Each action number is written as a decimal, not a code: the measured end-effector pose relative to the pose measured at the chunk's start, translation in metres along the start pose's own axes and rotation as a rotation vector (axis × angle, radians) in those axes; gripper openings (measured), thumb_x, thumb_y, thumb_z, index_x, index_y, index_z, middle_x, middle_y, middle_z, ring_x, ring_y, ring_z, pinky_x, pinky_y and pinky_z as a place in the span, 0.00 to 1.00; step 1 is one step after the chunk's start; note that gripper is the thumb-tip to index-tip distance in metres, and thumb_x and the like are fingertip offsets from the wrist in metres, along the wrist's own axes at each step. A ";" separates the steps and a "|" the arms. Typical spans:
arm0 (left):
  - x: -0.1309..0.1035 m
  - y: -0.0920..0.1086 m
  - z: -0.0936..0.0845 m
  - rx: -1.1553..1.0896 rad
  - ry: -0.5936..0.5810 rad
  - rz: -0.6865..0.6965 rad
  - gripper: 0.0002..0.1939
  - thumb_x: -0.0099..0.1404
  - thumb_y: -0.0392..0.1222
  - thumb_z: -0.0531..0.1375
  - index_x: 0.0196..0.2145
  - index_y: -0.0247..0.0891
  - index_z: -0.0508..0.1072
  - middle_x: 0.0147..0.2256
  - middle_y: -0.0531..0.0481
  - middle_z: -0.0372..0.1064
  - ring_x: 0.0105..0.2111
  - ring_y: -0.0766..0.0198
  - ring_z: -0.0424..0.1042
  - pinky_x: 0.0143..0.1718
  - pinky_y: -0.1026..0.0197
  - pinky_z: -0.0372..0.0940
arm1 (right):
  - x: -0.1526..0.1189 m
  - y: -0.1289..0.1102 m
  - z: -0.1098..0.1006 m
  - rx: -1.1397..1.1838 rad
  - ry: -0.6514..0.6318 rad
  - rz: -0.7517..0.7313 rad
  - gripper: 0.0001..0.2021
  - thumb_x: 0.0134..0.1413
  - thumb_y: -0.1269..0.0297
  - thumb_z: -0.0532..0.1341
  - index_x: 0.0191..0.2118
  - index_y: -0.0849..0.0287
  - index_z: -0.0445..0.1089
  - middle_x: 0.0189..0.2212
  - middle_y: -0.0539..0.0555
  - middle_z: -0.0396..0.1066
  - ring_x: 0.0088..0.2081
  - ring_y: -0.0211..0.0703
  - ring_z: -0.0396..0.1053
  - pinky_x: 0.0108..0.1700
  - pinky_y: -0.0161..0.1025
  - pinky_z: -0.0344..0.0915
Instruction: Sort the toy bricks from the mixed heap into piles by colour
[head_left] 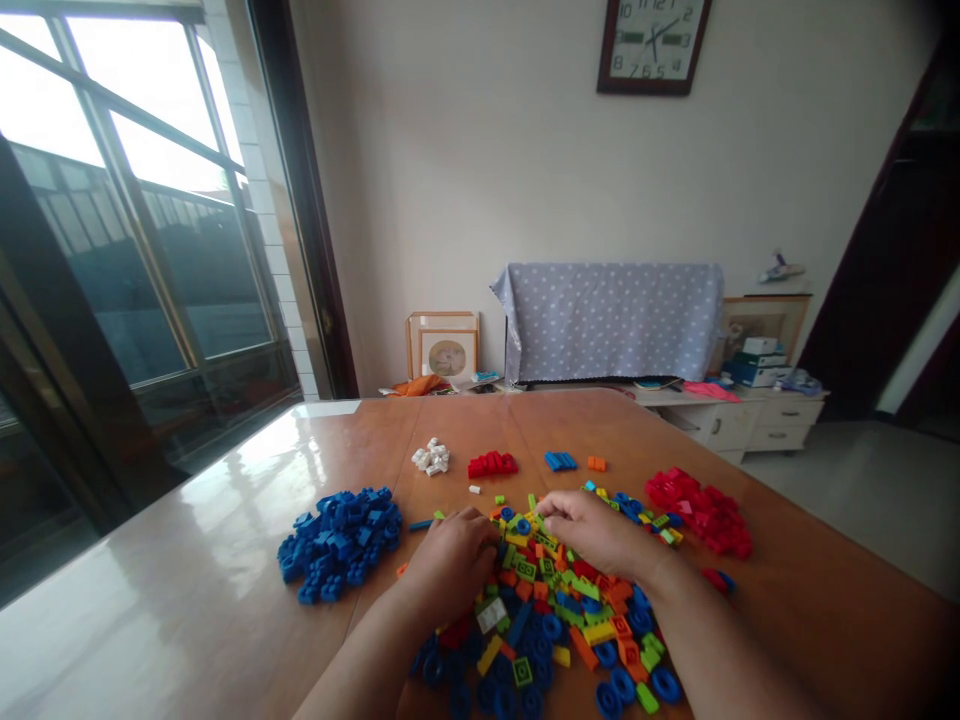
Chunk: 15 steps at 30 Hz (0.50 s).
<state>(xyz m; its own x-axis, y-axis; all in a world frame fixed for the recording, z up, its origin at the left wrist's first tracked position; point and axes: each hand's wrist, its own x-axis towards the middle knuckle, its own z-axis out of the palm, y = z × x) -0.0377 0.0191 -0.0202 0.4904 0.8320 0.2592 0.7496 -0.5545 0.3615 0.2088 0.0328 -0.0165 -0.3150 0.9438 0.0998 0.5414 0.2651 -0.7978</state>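
Observation:
A mixed pile of toy building bricks (566, 600) in green, yellow, orange, red and blue lies on the table in front of me. My left hand (465, 550) rests at the pile's left side, its fingers curled down and closed; their tips and anything in them are hidden. Over the pile's far side, my right hand (585, 525) has its fingers bent together among yellow and green bricks, and I cannot make out what they hold. Blue ring-shaped pieces (622, 685) are mixed into the near part. One white brick (475, 490) lies just beyond the pile.
Sorted heaps stand around: blue bricks (341, 540) left, red bricks (699, 510) right. Farther back are white bricks (431, 457), a red row (492, 464), a blue group (559, 461) and orange bricks (597, 464). The wooden table (247, 530) reaches toward a low cabinet (772, 420).

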 end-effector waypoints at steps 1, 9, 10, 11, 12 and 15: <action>0.000 0.000 0.000 0.000 0.002 0.004 0.09 0.63 0.35 0.56 0.36 0.44 0.75 0.39 0.49 0.71 0.39 0.59 0.71 0.41 0.62 0.62 | 0.000 0.001 0.000 0.019 -0.008 0.000 0.13 0.57 0.62 0.57 0.41 0.60 0.77 0.34 0.51 0.76 0.34 0.41 0.68 0.35 0.34 0.61; 0.000 0.000 -0.002 -0.024 -0.013 0.011 0.08 0.65 0.36 0.54 0.35 0.42 0.74 0.37 0.48 0.71 0.38 0.61 0.71 0.38 0.64 0.61 | 0.001 0.002 0.000 0.028 -0.051 0.041 0.14 0.60 0.61 0.55 0.45 0.57 0.75 0.35 0.50 0.75 0.35 0.42 0.70 0.37 0.36 0.63; 0.000 0.000 -0.002 -0.031 -0.008 0.009 0.08 0.65 0.36 0.54 0.36 0.41 0.74 0.37 0.48 0.71 0.38 0.61 0.71 0.38 0.64 0.61 | 0.001 0.002 0.000 0.029 -0.042 0.040 0.14 0.60 0.61 0.55 0.45 0.57 0.75 0.35 0.50 0.75 0.36 0.42 0.70 0.37 0.36 0.63; 0.000 0.000 -0.002 -0.039 -0.002 0.006 0.08 0.65 0.36 0.55 0.36 0.41 0.74 0.37 0.48 0.72 0.38 0.61 0.71 0.38 0.64 0.61 | 0.002 0.003 0.000 0.032 -0.027 0.039 0.13 0.60 0.61 0.55 0.44 0.57 0.75 0.35 0.50 0.75 0.36 0.42 0.70 0.38 0.36 0.63; 0.000 -0.001 -0.002 -0.045 0.004 0.003 0.08 0.65 0.37 0.55 0.36 0.41 0.74 0.37 0.48 0.72 0.38 0.60 0.71 0.38 0.64 0.61 | 0.003 0.004 0.000 0.037 -0.007 0.039 0.13 0.60 0.61 0.56 0.44 0.57 0.74 0.36 0.50 0.75 0.37 0.42 0.69 0.38 0.36 0.62; 0.000 -0.003 -0.004 -0.053 0.020 -0.013 0.09 0.66 0.38 0.54 0.38 0.42 0.75 0.37 0.48 0.73 0.39 0.60 0.72 0.40 0.63 0.62 | 0.006 0.010 -0.001 0.046 0.051 0.056 0.11 0.57 0.61 0.58 0.43 0.58 0.74 0.35 0.50 0.75 0.36 0.42 0.69 0.38 0.35 0.62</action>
<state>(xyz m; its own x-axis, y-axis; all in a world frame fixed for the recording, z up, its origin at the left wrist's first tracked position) -0.0419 0.0206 -0.0183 0.4709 0.8392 0.2720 0.7311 -0.5438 0.4120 0.2129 0.0417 -0.0233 -0.2446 0.9660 0.0838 0.5199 0.2036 -0.8296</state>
